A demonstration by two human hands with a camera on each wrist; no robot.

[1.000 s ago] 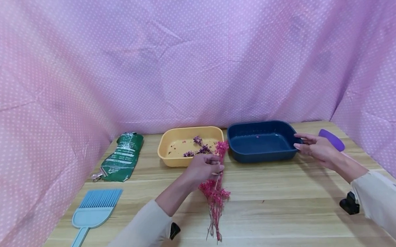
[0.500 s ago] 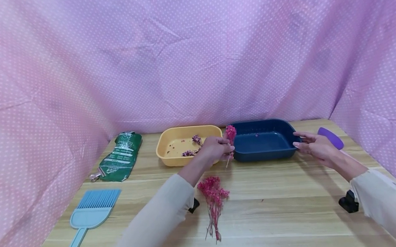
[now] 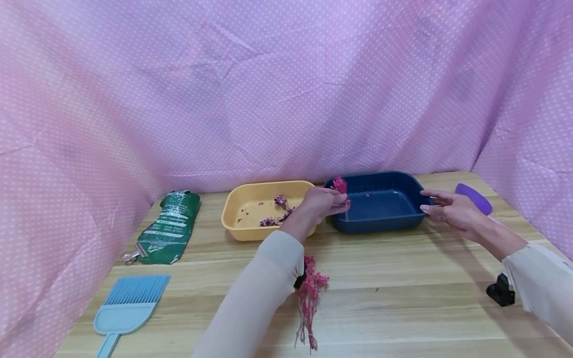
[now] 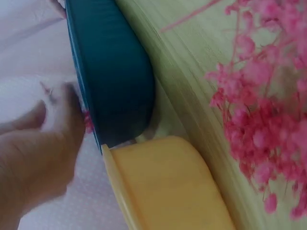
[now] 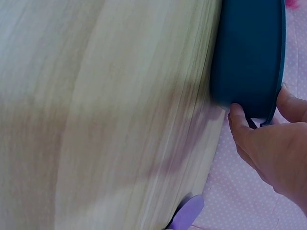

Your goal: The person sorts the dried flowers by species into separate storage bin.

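The pink bunch (image 3: 311, 289) lies on the counter (image 3: 390, 312), stems toward the person, its long axis running near to far, partly behind the left sleeve (image 3: 266, 280). Beyond it, left of the blue tray (image 3: 376, 224), sits the yellow tray (image 3: 250, 234). The right hand's (image 3: 453, 215) fingers hold the blue tray's right end. The left hand (image 3: 318, 203), nearer the bunch, has its fingers narrowed on a pink sprig (image 3: 340, 184), bloom upward, at that tray's left end.

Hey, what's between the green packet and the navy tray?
In the head view, the yellow tray stands between them, with purple sprigs inside; part of the left hand is there too.
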